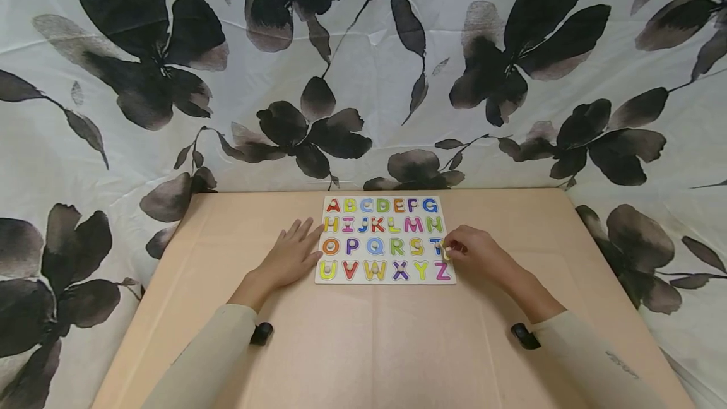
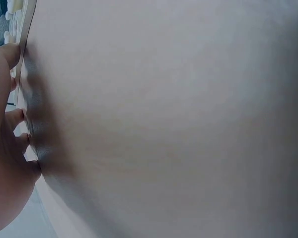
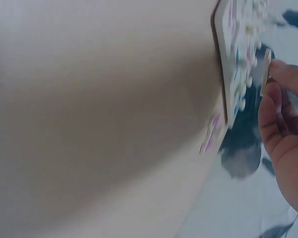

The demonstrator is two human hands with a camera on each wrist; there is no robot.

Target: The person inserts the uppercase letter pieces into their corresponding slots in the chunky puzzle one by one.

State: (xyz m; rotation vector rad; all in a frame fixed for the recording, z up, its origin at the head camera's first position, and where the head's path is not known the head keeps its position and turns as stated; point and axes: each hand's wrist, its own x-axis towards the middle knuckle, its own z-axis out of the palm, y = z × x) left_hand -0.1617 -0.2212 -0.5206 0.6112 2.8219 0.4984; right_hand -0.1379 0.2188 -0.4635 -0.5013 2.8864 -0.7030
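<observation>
A white alphabet puzzle board [image 1: 386, 252] with colourful letters lies at the table's far edge. My left hand [image 1: 292, 252] rests at its left side, fingers spread; in the left wrist view the thumb [image 2: 10, 53] touches the board's edge. Beside the right edge, my right hand [image 1: 477, 249] pinches a small thin letter piece [image 3: 266, 73] between thumb and fingers, close to the T [image 1: 436, 247]. The piece is held edge-on in the right wrist view, so its letter cannot be told. A pink piece [image 3: 210, 133] lies on the table near the board's corner.
The board lies on a light brown table [image 1: 375, 346]. Behind and around it hangs a white cloth [image 1: 397, 144] with dark flower prints. Small knobs stand up from the letters in the right wrist view.
</observation>
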